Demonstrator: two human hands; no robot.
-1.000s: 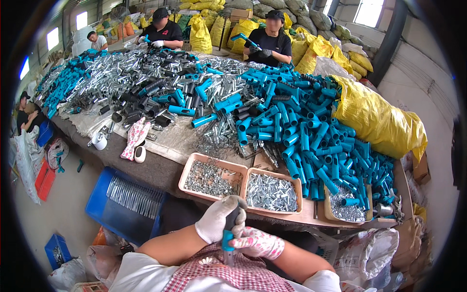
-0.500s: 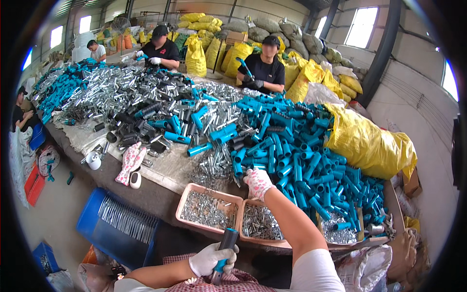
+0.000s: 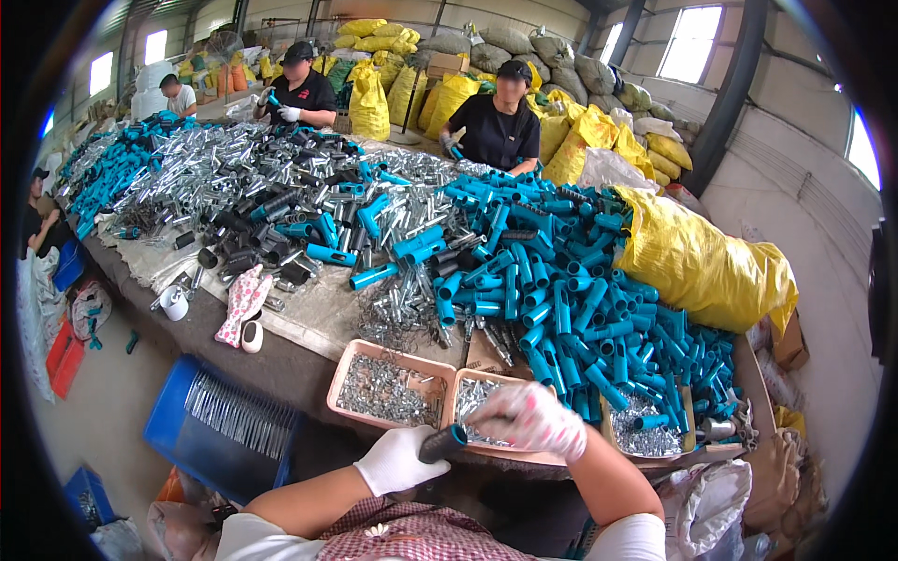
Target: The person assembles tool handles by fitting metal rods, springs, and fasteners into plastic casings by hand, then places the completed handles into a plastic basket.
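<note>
My left hand [image 3: 402, 462], in a white glove, is closed around a short tube [image 3: 441, 444] with a black sleeve and a teal rim, its end tilted up to the right. Close to that end is my right hand [image 3: 535, 419], in a white glove with pink spots. Its fingers are drawn together and a little blurred; what they hold, if anything, I cannot make out. It passes over a pink bin [image 3: 459, 397] of small metal pins. Beside it stands a second pink bin [image 3: 449, 379] of small metal parts. Behind lies a heap of teal tubes [image 3: 561, 280].
A yellow sack [image 3: 702, 266] lies on its side at the right. Metal and black tubes [image 3: 271, 201] cover the table's left. A spotted glove [image 3: 245, 304] and a white cup [image 3: 174, 302] lie near the edge. A blue crate [image 3: 173, 407] stands lower left. Several people work around the table.
My right hand has come back from the front of the teal heap toward the tube. My left hand has raised the tube and tilted it to the right.
</note>
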